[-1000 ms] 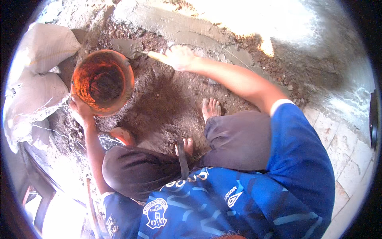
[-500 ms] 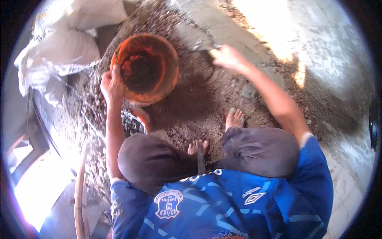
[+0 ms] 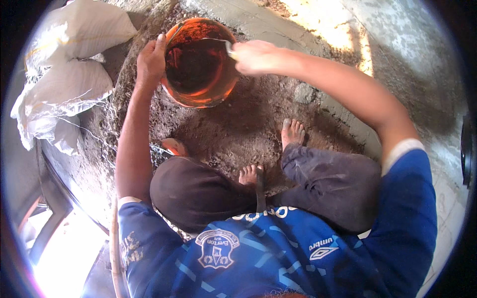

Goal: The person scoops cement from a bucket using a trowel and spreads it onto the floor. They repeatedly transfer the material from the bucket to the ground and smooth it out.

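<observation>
bkt (image 3: 221, 89) is plastic, sacks (image 3: 82, 31) matt woven, soil (image 3: 211, 130) v rough.

A blue jersey (image 3: 278, 253) is worn, streaked with broken dashes of lighter blue. Both short sleeves (image 3: 405, 198) are edged with pale cuffs (image 3: 402, 149), and the left one is printed with pale markings (image 3: 130, 246). A white crest (image 3: 217, 249) is set at left on the chest, a white diamond emblem (image 3: 323, 253) at right, large pale lettering (image 3: 266, 214) farther off. Dark grey trousers (image 3: 194, 191) are worn, dusted at the right knee. The left hand (image 3: 150, 60), right hand (image 3: 256, 58) and feet (image 3: 293, 133) are left bare
</observation>
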